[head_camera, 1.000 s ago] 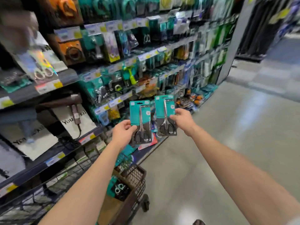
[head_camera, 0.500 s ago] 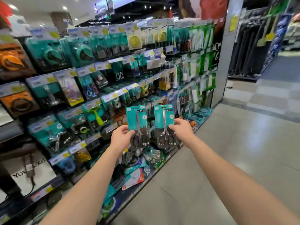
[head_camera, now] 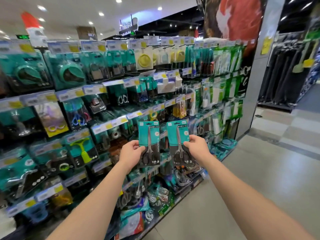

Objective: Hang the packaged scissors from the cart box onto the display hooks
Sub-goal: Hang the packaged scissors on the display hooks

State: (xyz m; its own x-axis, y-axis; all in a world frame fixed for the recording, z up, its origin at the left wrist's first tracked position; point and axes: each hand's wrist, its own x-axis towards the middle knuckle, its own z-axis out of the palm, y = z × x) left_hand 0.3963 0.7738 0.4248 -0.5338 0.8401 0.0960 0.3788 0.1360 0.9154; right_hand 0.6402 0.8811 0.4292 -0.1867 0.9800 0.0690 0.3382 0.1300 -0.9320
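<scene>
- Left hand [head_camera: 131,154] is pinching the left scissors pack [head_camera: 149,143] by its lower left edge; right hand [head_camera: 197,147] is clamping the right scissors pack [head_camera: 179,142] by its right edge.
- Both packs are standing upright, long axis vertical, blades pointing up, hang-holes at top, side by side w/ a gap between.
- Packs are hovering in front of the display rack [head_camera: 110,104], not on any hook yet; hooks lie ahead & slightly up.
- Which hook is free: can't tell, too blurry.
- Both hands look abt equally near the rack.
- Cart box isn't in view, so contents unknown.
</scene>
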